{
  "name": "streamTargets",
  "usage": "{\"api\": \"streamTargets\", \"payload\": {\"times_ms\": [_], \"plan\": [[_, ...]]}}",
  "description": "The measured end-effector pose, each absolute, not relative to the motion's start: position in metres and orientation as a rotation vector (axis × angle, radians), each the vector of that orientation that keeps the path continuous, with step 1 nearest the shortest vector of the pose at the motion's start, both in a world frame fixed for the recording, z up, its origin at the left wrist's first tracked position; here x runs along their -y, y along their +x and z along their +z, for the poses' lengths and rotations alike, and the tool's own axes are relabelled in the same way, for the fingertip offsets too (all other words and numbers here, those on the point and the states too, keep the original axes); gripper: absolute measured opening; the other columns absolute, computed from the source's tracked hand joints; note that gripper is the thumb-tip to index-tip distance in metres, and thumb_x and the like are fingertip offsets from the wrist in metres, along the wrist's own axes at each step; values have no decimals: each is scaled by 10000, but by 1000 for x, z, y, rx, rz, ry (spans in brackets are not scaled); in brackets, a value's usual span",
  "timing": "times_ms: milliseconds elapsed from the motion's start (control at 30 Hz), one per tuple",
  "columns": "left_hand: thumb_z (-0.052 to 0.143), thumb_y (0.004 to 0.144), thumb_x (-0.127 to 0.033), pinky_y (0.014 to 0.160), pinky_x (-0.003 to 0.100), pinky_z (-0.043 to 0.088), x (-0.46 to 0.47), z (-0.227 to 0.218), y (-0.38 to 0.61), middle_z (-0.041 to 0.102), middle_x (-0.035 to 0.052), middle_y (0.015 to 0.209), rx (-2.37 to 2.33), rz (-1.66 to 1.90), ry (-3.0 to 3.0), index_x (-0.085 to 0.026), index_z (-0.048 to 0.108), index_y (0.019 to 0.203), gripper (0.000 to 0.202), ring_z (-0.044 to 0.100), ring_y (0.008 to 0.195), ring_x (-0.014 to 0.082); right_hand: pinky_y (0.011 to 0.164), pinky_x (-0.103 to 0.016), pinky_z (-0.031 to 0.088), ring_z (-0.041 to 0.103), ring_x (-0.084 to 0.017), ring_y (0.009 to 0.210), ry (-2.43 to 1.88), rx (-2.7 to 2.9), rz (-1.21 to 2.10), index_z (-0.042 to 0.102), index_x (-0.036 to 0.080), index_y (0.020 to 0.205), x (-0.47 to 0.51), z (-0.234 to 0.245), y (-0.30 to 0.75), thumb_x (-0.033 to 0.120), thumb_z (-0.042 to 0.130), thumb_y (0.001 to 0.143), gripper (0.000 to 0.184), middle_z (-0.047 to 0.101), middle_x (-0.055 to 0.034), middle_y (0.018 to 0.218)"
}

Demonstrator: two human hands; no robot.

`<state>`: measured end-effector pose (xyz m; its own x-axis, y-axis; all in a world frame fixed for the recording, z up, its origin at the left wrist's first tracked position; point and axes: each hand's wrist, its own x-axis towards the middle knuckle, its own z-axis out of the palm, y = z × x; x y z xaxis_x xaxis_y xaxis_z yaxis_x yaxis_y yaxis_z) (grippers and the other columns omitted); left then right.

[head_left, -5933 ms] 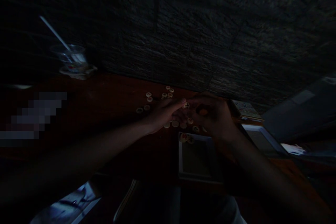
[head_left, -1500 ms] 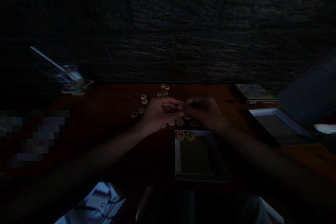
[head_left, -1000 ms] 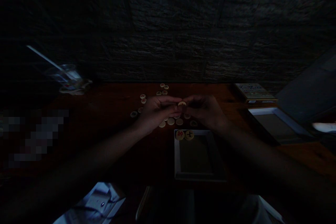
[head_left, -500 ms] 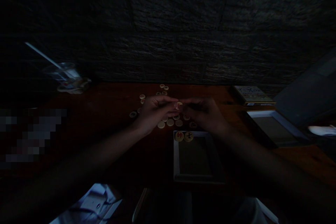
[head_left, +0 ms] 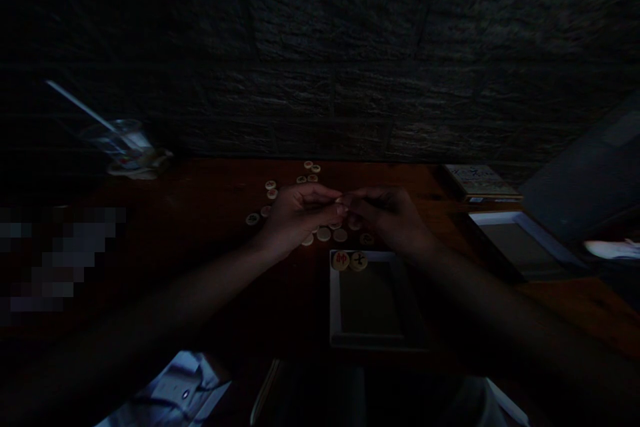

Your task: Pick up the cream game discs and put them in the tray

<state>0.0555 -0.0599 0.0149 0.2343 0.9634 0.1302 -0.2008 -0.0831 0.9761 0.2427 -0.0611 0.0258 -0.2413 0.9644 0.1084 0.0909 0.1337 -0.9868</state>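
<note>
My left hand [head_left: 300, 213] and my right hand [head_left: 393, 217] meet above the table, fingertips pinched together. Between them they grip a round Chinese chess piece [head_left: 341, 200], now mostly covered by the fingers. Under and around the hands lie several pale disc-shaped pieces, some blank side up, such as the blank piece [head_left: 323, 234]. Just below, a shallow box tray [head_left: 336, 303] holds two pieces in its top left corner: a red-marked piece [head_left: 341, 260] and a dark-marked piece [head_left: 359, 261].
At the back right sits a printed box [head_left: 483, 180], with a second shallow tray [head_left: 493, 217] in front of it. A clear cup [head_left: 133, 143] with a straw stands at the far left. Behind the wooden table [head_left: 215, 180] rises a dark stone wall [head_left: 300, 80].
The held piece has turned between the fingers, so its red-marked face no longer shows. Both hands stay almost in place. The view has shifted very slightly.
</note>
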Motion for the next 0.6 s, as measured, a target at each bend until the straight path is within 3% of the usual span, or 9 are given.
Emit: {"api": "streamTargets", "payload": {"times_ms": [167,367,600], "plan": [[890,766,-292,845,330,659,58,13,54,821,77,988,-814,1197,1142,-166,817,949,234,790,864,191,518,-226,451,584,-111,560,-1060,1544,1211,805,140,1014,61,24,243,421,835,772,371,715,-17,693],[875,764,-259,892,387,651,60,12,54,816,100,1072,-799,1183,1191,-179,819,1024,278,793,930,236,511,-240,475,604,-121,546,-1005,1498,1171,792,162,883,58,21,242,453,905,674,376,735,-31,699],[935,657,-186,780,297,639,63,16,56,825,86,972,-824,1187,1348,-157,805,998,366,788,827,202,480,-224,440,578,-113,521,-1037,1432,1206,782,147,825,58,20,243,504,926,652,422,693,-20,626]]}}
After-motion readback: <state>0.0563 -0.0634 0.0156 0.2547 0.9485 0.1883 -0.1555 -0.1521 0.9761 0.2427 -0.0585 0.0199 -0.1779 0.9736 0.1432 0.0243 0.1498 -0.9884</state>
